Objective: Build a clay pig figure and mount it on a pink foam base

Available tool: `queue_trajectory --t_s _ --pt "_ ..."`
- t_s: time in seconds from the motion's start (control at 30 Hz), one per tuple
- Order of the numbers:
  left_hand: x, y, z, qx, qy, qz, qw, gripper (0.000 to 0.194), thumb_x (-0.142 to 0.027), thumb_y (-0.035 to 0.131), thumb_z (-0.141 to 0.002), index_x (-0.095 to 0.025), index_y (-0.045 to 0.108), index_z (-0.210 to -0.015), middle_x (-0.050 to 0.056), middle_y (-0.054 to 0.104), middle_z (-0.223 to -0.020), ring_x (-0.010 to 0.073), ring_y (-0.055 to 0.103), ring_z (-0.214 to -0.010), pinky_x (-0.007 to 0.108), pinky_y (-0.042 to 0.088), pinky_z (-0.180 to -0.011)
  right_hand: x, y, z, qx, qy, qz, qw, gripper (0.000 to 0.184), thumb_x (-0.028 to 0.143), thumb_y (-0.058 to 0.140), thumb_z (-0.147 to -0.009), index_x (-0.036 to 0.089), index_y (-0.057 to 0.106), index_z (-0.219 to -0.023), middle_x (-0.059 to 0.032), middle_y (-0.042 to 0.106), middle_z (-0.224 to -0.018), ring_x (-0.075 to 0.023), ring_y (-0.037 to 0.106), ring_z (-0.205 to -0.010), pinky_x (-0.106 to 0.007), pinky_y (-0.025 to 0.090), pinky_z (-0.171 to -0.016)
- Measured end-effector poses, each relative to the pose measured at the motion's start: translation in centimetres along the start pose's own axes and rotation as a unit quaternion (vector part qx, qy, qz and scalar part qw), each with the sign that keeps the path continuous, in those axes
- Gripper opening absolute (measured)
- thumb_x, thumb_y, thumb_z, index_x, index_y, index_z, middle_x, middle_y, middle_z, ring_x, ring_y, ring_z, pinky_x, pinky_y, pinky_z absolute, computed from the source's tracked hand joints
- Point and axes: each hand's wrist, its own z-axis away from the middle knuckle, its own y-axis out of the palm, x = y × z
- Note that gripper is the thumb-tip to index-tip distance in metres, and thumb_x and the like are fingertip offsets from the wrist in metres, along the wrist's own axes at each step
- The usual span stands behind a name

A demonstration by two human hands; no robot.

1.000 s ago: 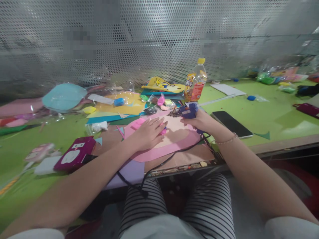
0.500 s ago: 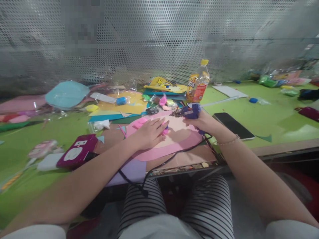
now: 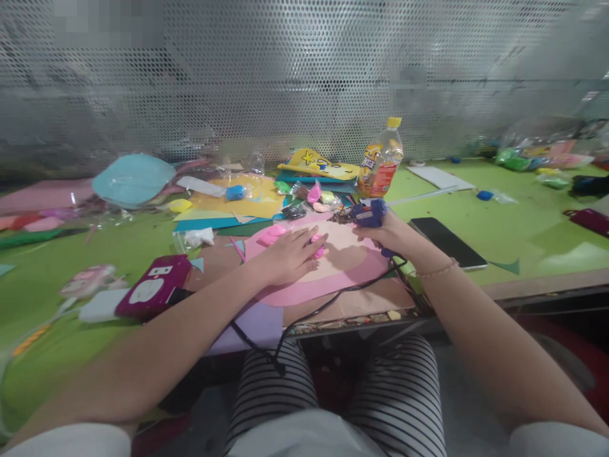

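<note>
"Describe the right grip (image 3: 391, 233)."
"Wraps around a blue glue gun (image 3: 372, 214), aimed leftward above the far side of the pink paper (image 3: 304, 292)."
"And the left grip (image 3: 291, 255)?"
"Lies palm down on that paper, with fingers spread over a small pink piece (image 3: 318, 251), not curled around it."
"Whereabouts on the counter (image 3: 537, 209)?"
"Near the front edge, left of a phone (image 3: 447, 242)."

Bottle (image 3: 380, 168) behind glue gun (image 3: 372, 214)
</note>
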Motion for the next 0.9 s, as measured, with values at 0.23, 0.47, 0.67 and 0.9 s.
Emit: queue_trajectory --t_s 0.23,0.47,0.67,0.9 --pt "-0.3 -0.3 -0.1 0.003 -0.011 0.031 0.999 0.053 -0.041 0.03 -0.094 -0.022 0.024 -0.143 0.016 0.022 -0.149 0.0291 0.027 -0.134 0.042 0.023 -0.106 0.2 -0.1 0.2 0.006 0.015 -0.022 1.0 0.023 0.037 0.064 -0.068 0.016 0.057 -0.063 0.0022 0.048 -0.046 -0.0097 0.042 -0.044 -0.024 0.032 -0.041" --pt "-0.5 -0.6 -0.3 -0.022 -0.014 0.058 0.998 0.05 -0.038 0.035 -0.092 -0.026 0.029 -0.14 0.012 0.02 -0.151 0.0311 0.022 -0.136 0.047 0.026 -0.105 0.8 0.1 0.5 0.003 0.025 -0.148 0.989 0.025 0.039 0.066 -0.07 0.015 0.061 -0.065 0.0002 0.054 -0.051 -0.007 0.039 -0.041 -0.021 0.029 -0.038" --pt "-1.5 -1.4 -0.8 -0.103 -0.063 0.148 0.982 0.047 -0.033 0.041 -0.09 -0.01 0.043 -0.13 0.017 0.044 -0.136 0.0255 0.037 -0.127 0.041 0.028 -0.106 0.6 0.8 0.1 0.021 0.019 -0.402 0.915 0.026 0.041 0.064 -0.071 0.015 0.063 -0.073 -0.0039 0.065 -0.068 -0.0086 0.051 -0.052 -0.019 0.042 -0.048" --pt "-4.6 -3.4 -1.7 -0.104 -0.087 0.477 0.869 0.032 -0.04 0.044 -0.088 -0.016 0.059 -0.103 0.01 0.064 -0.108 0.022 0.058 -0.101 0.038 0.045 -0.09 6.1 3.3 1.8 0.074 -0.009 -0.408 0.91 0.039 0.057 0.058 -0.074 0.019 0.062 -0.084 -0.0027 0.064 -0.07 -0.0144 0.058 -0.06 -0.025 0.048 -0.055"
